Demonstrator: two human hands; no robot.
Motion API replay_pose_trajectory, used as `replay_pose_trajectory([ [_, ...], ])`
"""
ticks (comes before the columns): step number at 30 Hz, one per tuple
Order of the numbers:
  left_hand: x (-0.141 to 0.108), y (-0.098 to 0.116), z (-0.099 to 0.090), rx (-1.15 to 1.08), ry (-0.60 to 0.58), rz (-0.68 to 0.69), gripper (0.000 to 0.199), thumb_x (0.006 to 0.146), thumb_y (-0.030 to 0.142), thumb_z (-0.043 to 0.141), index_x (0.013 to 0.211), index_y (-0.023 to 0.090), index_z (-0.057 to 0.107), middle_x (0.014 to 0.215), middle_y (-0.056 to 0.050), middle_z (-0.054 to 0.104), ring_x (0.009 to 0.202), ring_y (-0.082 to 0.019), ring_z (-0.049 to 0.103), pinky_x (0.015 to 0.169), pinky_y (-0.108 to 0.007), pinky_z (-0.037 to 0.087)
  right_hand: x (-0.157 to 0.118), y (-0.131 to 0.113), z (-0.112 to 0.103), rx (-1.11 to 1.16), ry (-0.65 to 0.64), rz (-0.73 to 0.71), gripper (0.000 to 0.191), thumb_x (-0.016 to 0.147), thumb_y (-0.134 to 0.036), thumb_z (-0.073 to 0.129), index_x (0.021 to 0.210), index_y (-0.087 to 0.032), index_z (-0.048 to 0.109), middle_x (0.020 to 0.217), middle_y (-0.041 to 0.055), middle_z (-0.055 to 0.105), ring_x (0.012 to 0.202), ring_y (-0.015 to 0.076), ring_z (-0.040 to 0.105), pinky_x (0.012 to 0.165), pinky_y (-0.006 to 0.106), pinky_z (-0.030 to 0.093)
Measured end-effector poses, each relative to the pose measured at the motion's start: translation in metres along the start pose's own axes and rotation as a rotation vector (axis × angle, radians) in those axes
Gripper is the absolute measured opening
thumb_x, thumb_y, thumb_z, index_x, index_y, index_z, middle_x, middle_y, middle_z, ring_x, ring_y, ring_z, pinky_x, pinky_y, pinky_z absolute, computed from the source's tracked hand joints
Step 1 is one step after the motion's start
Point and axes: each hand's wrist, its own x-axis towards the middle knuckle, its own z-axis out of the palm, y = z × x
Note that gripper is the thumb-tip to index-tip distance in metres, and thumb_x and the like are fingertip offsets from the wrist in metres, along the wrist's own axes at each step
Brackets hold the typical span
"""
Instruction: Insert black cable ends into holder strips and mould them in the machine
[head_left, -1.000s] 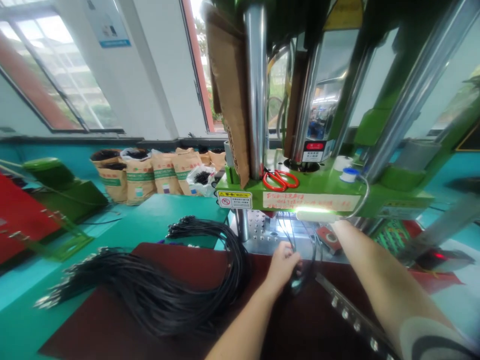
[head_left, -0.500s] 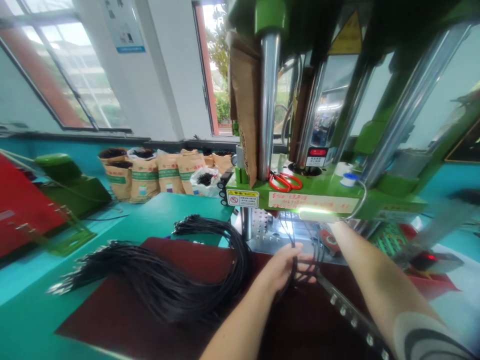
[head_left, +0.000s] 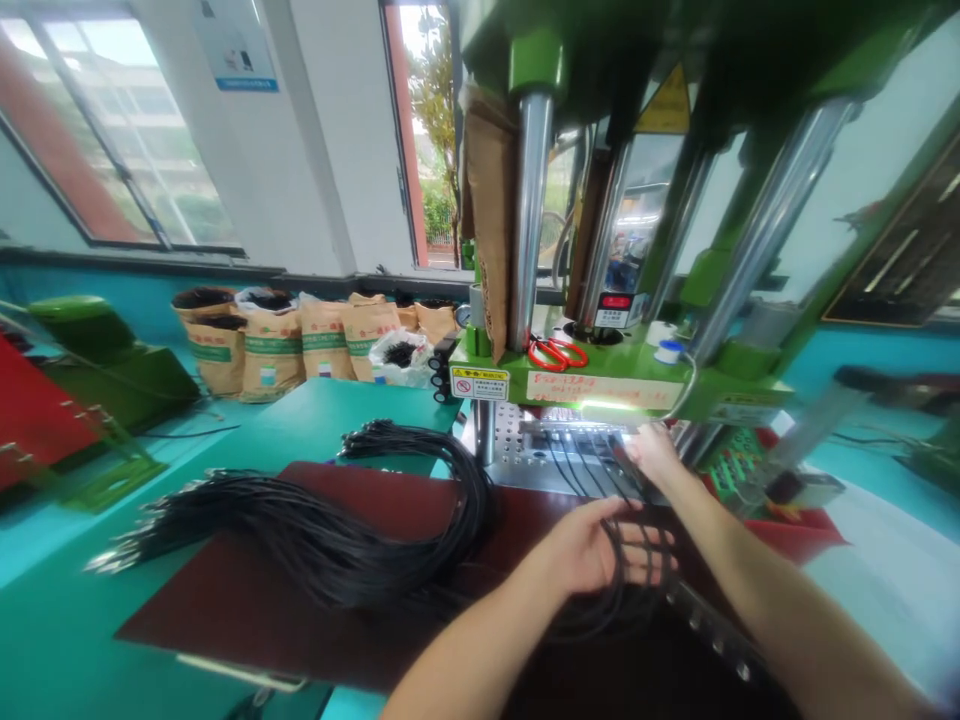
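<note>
My left hand (head_left: pixel 611 550) is palm up in front of the press, with several thin black cables (head_left: pixel 574 462) running across its curled fingers. These cables hang from a narrow metal bar (head_left: pixel 577 427) at the press opening. At the bar's right end is my right hand (head_left: pixel 651 452), its fingers closed there and partly hidden. A second dark bar with shiny studs (head_left: pixel 709 625) lies between my forearms. To the left, a thick bundle of black cables (head_left: pixel 322 540) with metal ends rests on a dark red board (head_left: pixel 225 600).
The green press (head_left: pixel 750 385) with steel columns stands over the work. Red-handled scissors (head_left: pixel 556 353) and a blue-and-white spool (head_left: pixel 669 351) sit on its ledge. A control box with green buttons (head_left: pixel 731 470) is at right. Several paper sacks (head_left: pixel 274 350) line the wall.
My right hand has come out from under the press and the metal bar now shows at the opening. My left hand has shifted right and lower, with cables across its fingers. The view has turned slightly.
</note>
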Motion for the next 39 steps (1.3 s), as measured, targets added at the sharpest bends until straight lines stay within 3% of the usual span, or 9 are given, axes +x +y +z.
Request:
replay_pose_trajectory([
  [2, 0.002, -0.005, 0.01, -0.049, 0.082, 0.032, 0.032, 0.075, 0.039, 0.054, 0.095, 0.013, 0.055, 0.095, -0.016, 0.065, 0.087, -0.03, 0.063, 0.082, -0.044, 0.038, -0.012, 0.001, -0.006, -0.002, 0.026, -0.001, 0.02, 0.078, -0.03, 0.057, 0.067, -0.018, 0.047, 0.043, -0.0103, 0.036, 0.029, 0.0023, 0.029, 0.025, 0.014, 0.019],
  [5, 0.003, -0.011, 0.025, -0.126, 0.172, 0.035, 0.032, 0.079, 0.036, 0.049, 0.095, 0.009, 0.057, 0.089, -0.017, 0.065, 0.081, -0.027, 0.063, 0.078, -0.041, 0.042, -0.028, -0.001, -0.013, -0.013, 0.028, 0.0, 0.016, 0.07, -0.029, 0.06, 0.066, -0.019, 0.048, 0.04, -0.0098, 0.037, 0.027, 0.0031, 0.03, 0.024, 0.014, 0.018],
  [8, -0.001, -0.017, 0.039, -0.214, 0.226, 0.037, 0.023, 0.083, 0.028, 0.045, 0.087, 0.008, 0.057, 0.063, -0.006, 0.056, 0.054, -0.014, 0.055, 0.058, -0.027, 0.044, -0.038, -0.004, -0.016, -0.019, 0.042, 0.0, 0.014, 0.068, -0.028, 0.059, 0.066, -0.019, 0.049, 0.039, -0.0083, 0.04, 0.027, 0.0045, 0.033, 0.024, 0.014, 0.02],
  [11, -0.009, -0.02, 0.048, -0.294, 0.237, 0.02, 0.023, 0.088, 0.025, 0.04, 0.074, 0.01, 0.051, 0.049, 0.005, 0.032, 0.036, -0.003, 0.029, 0.038, -0.014, 0.024, -0.045, -0.005, -0.017, -0.018, 0.072, 0.001, 0.013, 0.067, -0.026, 0.057, 0.062, -0.019, 0.047, 0.036, -0.0076, 0.04, 0.026, 0.0049, 0.032, 0.024, 0.015, 0.021],
  [14, -0.018, -0.025, 0.051, -0.323, 0.27, 0.032, 0.028, 0.091, 0.025, 0.034, 0.071, 0.011, 0.047, 0.049, 0.008, 0.022, 0.035, -0.001, 0.019, 0.034, -0.012, 0.013, -0.052, -0.004, -0.012, -0.016, 0.112, 0.0, 0.012, 0.066, -0.023, 0.054, 0.059, -0.019, 0.046, 0.034, -0.0081, 0.037, 0.026, 0.0051, 0.031, 0.023, 0.016, 0.019],
  [20, -0.035, -0.035, 0.048, -0.234, 0.361, 0.064, 0.028, 0.091, 0.025, 0.034, 0.068, 0.012, 0.046, 0.05, 0.008, 0.019, 0.035, -0.002, 0.016, 0.035, -0.013, 0.011, -0.069, 0.0, 0.003, -0.022, 0.157, 0.017, 0.011, 0.064, -0.019, 0.053, 0.056, -0.019, 0.045, 0.034, -0.0095, 0.033, 0.027, 0.0052, 0.032, 0.024, 0.016, 0.02],
  [28, -0.046, -0.044, 0.04, 0.038, 0.44, 0.104, 0.027, 0.088, 0.026, 0.037, 0.069, 0.013, 0.05, 0.047, 0.005, 0.033, 0.036, -0.006, 0.031, 0.04, -0.018, 0.027, -0.086, 0.001, 0.007, -0.051, 0.191, 0.059, 0.016, 0.076, -0.02, 0.055, 0.061, -0.016, 0.051, 0.036, -0.011, 0.032, 0.027, 0.004, 0.03, 0.025, 0.016, 0.019],
  [34, -0.068, -0.072, 0.043, 0.179, 0.299, 0.113, 0.025, 0.082, 0.034, 0.048, 0.068, 0.013, 0.053, 0.041, 0.004, 0.038, 0.03, -0.009, 0.035, 0.034, -0.022, 0.032, -0.077, 0.013, -0.011, -0.041, 0.26, 0.152, 0.025, 0.087, -0.029, 0.052, 0.069, -0.013, 0.052, 0.049, -0.0098, 0.04, 0.034, 0.0013, 0.033, 0.031, 0.013, 0.026],
  [39, -0.084, -0.081, 0.049, 0.173, 0.183, 0.142, 0.027, 0.079, 0.04, 0.054, 0.073, 0.014, 0.055, 0.043, 0.004, 0.041, 0.032, -0.009, 0.038, 0.033, -0.023, 0.036, -0.064, 0.02, -0.04, -0.016, 0.264, 0.153, 0.023, 0.087, -0.028, 0.051, 0.069, -0.014, 0.049, 0.046, -0.0111, 0.037, 0.031, 0.0008, 0.027, 0.029, 0.013, 0.021],
])
